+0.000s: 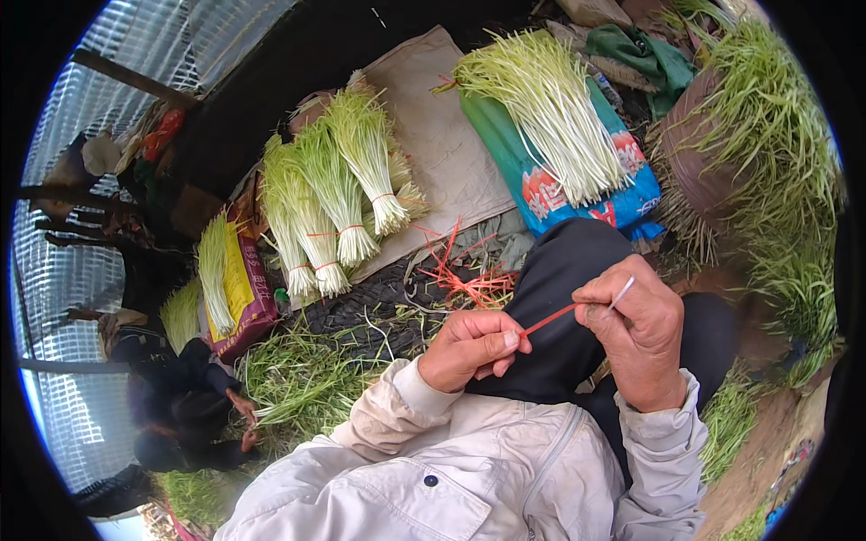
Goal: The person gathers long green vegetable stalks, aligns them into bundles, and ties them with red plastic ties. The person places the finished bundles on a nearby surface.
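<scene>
A short red plastic tie [549, 320] stretches over my dark trouser leg between my two hands. My left hand [470, 348] pinches its lower end between thumb and fingers. The other end is gripped by my right hand [632, 324], where a thin white piece [621, 292] also shows at the fingers; I cannot tell whether it is a stalk or a band. Beyond my knee, a loose heap of pale garlic-chive-like stalks [551, 115] lies on a blue-green printed sack [504, 159]. More red ties [470, 280] are scattered on the ground ahead of my left hand.
Several tied bundles of pale stalks [331, 189] rest on a beige cloth [433, 122]. Another bundle [216, 277] lies on a yellow-and-maroon sack [250, 284]. At left, a co-worker's hands [247, 416] hold green stalks. Loose greens [764, 135] pile up at right.
</scene>
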Tool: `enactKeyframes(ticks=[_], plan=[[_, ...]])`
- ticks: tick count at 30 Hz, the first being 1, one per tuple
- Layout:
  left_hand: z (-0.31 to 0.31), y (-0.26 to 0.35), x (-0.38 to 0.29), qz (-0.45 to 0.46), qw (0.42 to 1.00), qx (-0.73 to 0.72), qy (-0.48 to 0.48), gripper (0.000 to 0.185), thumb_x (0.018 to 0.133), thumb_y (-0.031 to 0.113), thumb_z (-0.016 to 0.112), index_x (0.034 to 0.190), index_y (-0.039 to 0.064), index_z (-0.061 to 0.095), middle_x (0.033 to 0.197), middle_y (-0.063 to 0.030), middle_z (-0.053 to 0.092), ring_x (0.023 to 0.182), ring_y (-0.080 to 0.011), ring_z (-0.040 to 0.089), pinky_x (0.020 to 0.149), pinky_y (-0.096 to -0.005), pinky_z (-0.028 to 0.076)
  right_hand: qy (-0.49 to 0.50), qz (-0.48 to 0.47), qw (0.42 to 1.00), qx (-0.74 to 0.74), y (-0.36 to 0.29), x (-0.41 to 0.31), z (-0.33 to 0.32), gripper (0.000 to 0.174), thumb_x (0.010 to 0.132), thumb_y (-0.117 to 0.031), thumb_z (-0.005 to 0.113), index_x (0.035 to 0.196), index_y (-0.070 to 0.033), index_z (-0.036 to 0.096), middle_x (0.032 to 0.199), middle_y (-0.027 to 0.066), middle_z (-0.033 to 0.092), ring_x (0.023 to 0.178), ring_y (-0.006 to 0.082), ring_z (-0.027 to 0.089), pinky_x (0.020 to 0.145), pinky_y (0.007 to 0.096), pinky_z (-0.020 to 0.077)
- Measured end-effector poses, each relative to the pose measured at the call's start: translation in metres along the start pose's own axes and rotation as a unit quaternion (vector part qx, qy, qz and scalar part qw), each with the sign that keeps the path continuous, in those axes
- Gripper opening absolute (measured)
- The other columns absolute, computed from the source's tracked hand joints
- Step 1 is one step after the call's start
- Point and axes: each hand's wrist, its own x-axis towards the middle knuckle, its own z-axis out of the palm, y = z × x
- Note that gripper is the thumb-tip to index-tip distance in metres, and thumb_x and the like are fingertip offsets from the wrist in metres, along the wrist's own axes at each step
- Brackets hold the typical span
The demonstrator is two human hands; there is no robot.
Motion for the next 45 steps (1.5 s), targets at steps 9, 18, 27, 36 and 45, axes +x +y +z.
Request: enactKeyframes(ticks=[9,18,27,36,45], plan=[[0.023,-0.010,0.022,-0.019,0.993,0.111,0.016,0.017,0.111,0.014,0.066,0.108,0.000,0.075,0.088,0.0019,0.068,0.072,-0.0047,0.059,0.066,-0.0225,0.049,-0.009,0.027,0.998,0.060,0.027,0.002,0.003,0.014,0.087,0.007,0.079,0.096,-0.003,0.075,0.089,0.0097,0.067,0.076,0.0251,0.070,0.066,0.0361,0.0552],[0.027,0.005,0.048,0.049,0.947,0.311,0.070,0.010,0.103,0.006,0.071,0.097,0.001,0.078,0.068,-0.0016,0.070,0.058,-0.0069,0.065,0.053,-0.0244,0.048,-0.056,0.088,0.991,0.085,0.053,0.002,-0.018,0.016,0.083,-0.008,0.082,0.098,-0.008,0.078,0.085,0.0062,0.063,0.071,0.0264,0.069,0.061,0.0393,0.0540],[0.024,0.015,0.066,0.027,0.936,0.338,0.098,0.015,0.099,0.003,0.069,0.085,0.001,0.074,0.070,-0.0074,0.074,0.057,-0.0189,0.071,0.055,-0.0316,0.053,-0.065,0.151,0.972,0.165,0.058,0.019,-0.042,0.024,0.080,-0.004,0.084,0.102,-0.009,0.078,0.090,0.0088,0.065,0.074,0.0283,0.069,0.063,0.0408,0.0546],[0.024,0.020,0.082,0.010,0.940,0.325,0.104,0.015,0.097,0.003,0.070,0.083,0.001,0.074,0.068,-0.0071,0.073,0.056,-0.0206,0.070,0.055,-0.0327,0.052,-0.064,0.189,0.965,0.172,0.071,0.029,-0.053,0.023,0.081,-0.003,0.083,0.102,-0.007,0.078,0.090,0.0102,0.065,0.074,0.0289,0.069,0.063,0.0401,0.0549],[0.024,0.014,0.074,0.045,0.936,0.332,0.106,0.014,0.098,0.004,0.070,0.085,0.001,0.076,0.069,-0.0089,0.073,0.058,-0.0212,0.071,0.056,-0.0325,0.052,-0.065,0.211,0.957,0.186,0.068,0.030,-0.053,0.016,0.089,-0.005,0.082,0.105,-0.002,0.078,0.091,0.0150,0.067,0.077,0.0326,0.069,0.067,0.0393,0.0553]])
